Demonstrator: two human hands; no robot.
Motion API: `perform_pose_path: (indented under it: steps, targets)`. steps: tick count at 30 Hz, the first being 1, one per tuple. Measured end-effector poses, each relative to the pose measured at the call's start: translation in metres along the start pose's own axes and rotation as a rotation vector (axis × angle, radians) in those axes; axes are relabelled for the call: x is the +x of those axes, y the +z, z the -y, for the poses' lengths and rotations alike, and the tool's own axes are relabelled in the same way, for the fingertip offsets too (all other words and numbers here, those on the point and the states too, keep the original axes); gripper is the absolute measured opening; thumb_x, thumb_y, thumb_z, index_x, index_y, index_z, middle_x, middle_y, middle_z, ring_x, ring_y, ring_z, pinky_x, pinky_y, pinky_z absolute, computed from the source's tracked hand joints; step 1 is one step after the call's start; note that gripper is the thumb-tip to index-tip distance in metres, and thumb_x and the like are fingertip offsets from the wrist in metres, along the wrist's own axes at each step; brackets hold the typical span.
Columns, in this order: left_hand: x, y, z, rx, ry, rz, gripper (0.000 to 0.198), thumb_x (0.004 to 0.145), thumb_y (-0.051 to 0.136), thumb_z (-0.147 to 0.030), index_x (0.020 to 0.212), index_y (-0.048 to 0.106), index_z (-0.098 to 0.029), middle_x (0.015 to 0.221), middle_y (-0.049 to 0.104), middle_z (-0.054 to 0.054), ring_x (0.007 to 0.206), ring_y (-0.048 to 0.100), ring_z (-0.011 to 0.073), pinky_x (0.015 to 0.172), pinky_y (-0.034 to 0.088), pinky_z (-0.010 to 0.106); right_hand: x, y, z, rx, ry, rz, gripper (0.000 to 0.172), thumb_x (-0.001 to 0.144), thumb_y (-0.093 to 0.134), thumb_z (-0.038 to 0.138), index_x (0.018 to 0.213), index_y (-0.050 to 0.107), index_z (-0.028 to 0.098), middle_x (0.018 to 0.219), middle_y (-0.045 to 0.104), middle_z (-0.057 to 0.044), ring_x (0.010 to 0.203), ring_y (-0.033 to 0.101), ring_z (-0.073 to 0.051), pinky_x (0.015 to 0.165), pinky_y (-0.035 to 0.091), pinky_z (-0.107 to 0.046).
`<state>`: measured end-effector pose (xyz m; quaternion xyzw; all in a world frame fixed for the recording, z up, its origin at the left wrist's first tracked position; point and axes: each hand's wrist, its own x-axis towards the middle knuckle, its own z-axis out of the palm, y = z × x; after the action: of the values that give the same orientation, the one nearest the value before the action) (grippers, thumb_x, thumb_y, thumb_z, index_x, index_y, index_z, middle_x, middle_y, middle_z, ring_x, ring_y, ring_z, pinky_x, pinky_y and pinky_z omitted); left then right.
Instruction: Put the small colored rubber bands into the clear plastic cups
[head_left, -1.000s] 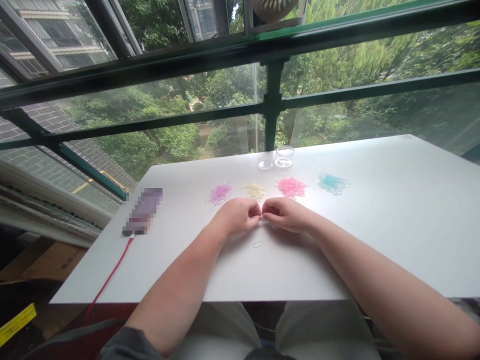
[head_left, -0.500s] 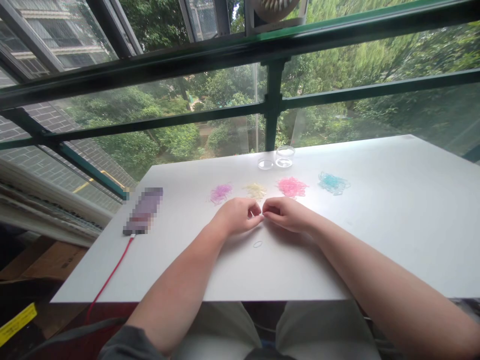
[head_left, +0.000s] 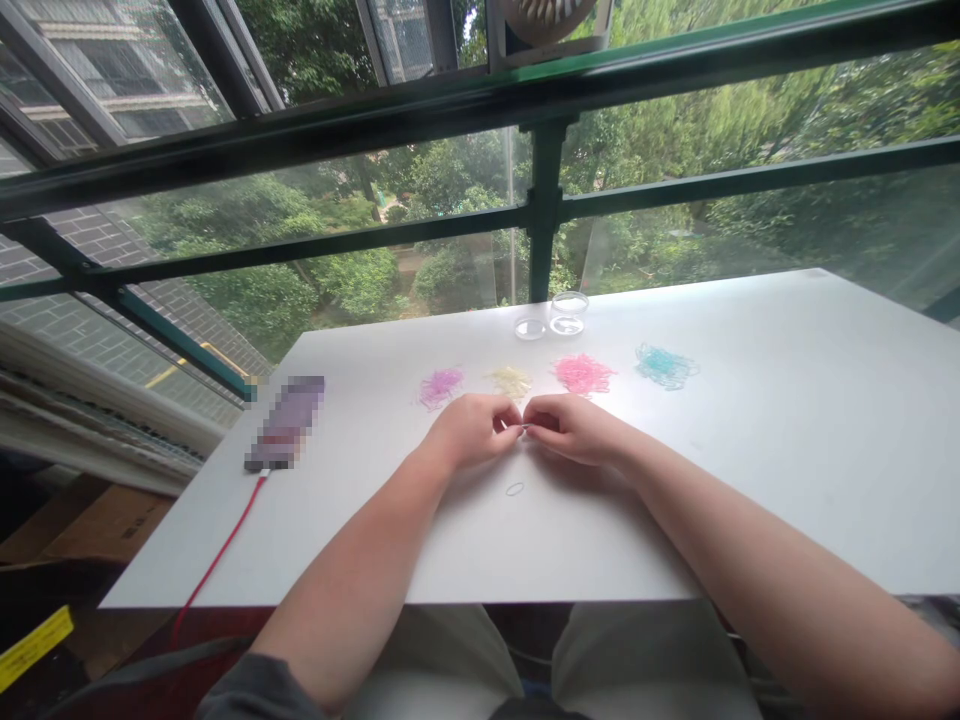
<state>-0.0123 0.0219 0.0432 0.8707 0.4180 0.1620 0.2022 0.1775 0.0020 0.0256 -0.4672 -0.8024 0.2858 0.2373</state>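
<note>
My left hand (head_left: 472, 432) and my right hand (head_left: 571, 427) rest on the white table (head_left: 787, 440), fingertips pinched together and meeting between them on something tiny that I cannot make out. One small clear rubber band (head_left: 514, 489) lies loose on the table just in front of the hands. Behind the hands sit several little heaps of rubber bands: purple (head_left: 441, 386), pale yellow (head_left: 511, 380), pink (head_left: 583, 373) and teal (head_left: 665, 365).
Two small clear round dishes (head_left: 568, 312) stand at the table's far edge by the window frame. A blurred phone (head_left: 286, 422) with a red cable (head_left: 217, 557) lies at the left of the table. Glass and green railing bound the far side.
The fingertips of both hands shift slightly against each other; hands, heaps and the loose band stay where they were.
</note>
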Motion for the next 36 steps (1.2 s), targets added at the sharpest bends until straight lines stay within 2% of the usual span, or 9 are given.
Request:
perform_pose_path:
  steps: [6, 11, 22, 27, 31, 36]
  targets:
    - [0.0006, -0.0005, -0.0007, 0.005, -0.009, 0.001, 0.016, 0.074, 0.055, -0.029, 0.079, 0.068, -0.021, 0.076, 0.069, 0.000, 0.068, 0.060, 0.0129, 0.061, 0.043, 0.022, 0.0000, 0.0014, -0.0015, 0.040, -0.017, -0.031, 0.006, 0.074, 0.049, 0.022, 0.072, 0.053, 0.017, 0.062, 0.052, 0.002, 0.054, 0.041, -0.009, 0.052, 0.031, -0.022]
    - [0.0004, -0.0003, 0.0002, -0.006, -0.008, -0.009, 0.017, 0.075, 0.054, -0.030, 0.080, 0.068, -0.021, 0.076, 0.070, 0.000, 0.065, 0.059, 0.0125, 0.061, 0.043, 0.022, 0.0002, 0.0023, -0.0026, 0.072, -0.030, -0.077, 0.007, 0.073, 0.050, 0.020, 0.079, 0.053, 0.018, 0.063, 0.051, 0.002, 0.054, 0.041, -0.009, 0.051, 0.032, -0.021]
    - [0.0000, 0.0012, -0.0018, -0.050, 0.008, -0.041, 0.012, 0.072, 0.055, -0.026, 0.072, 0.065, -0.019, 0.073, 0.069, -0.001, 0.065, 0.058, 0.0115, 0.058, 0.042, 0.021, 0.0007, 0.0030, -0.0027, 0.081, -0.069, -0.079, 0.006, 0.074, 0.052, 0.023, 0.074, 0.052, 0.017, 0.062, 0.048, 0.002, 0.055, 0.041, -0.009, 0.051, 0.034, -0.021]
    - [-0.0006, 0.0018, -0.0036, -0.080, -0.011, -0.043, 0.012, 0.071, 0.055, -0.026, 0.071, 0.065, -0.019, 0.074, 0.069, -0.001, 0.065, 0.058, 0.0115, 0.057, 0.042, 0.020, 0.0003, 0.0025, -0.0014, 0.078, -0.086, -0.102, 0.002, 0.072, 0.051, 0.017, 0.073, 0.053, 0.017, 0.064, 0.051, 0.001, 0.058, 0.045, -0.010, 0.053, 0.036, -0.022]
    - [-0.0001, 0.0031, -0.0035, -0.111, -0.005, -0.054, 0.012, 0.072, 0.055, -0.026, 0.070, 0.065, -0.019, 0.072, 0.069, -0.001, 0.063, 0.058, 0.0110, 0.058, 0.042, 0.020, 0.0004, 0.0025, -0.0011, -0.005, -0.096, -0.144, 0.009, 0.072, 0.049, 0.012, 0.075, 0.055, 0.017, 0.067, 0.054, 0.000, 0.060, 0.047, -0.010, 0.055, 0.036, -0.022]
    - [0.0005, 0.0052, -0.0028, -0.148, 0.021, -0.097, 0.010, 0.071, 0.056, -0.023, 0.068, 0.065, -0.018, 0.069, 0.068, -0.001, 0.062, 0.058, 0.0108, 0.057, 0.042, 0.021, 0.0017, 0.0016, -0.0026, -0.038, -0.101, -0.168, 0.010, 0.075, 0.048, 0.011, 0.076, 0.056, 0.017, 0.071, 0.058, -0.001, 0.063, 0.048, -0.011, 0.058, 0.037, -0.022]
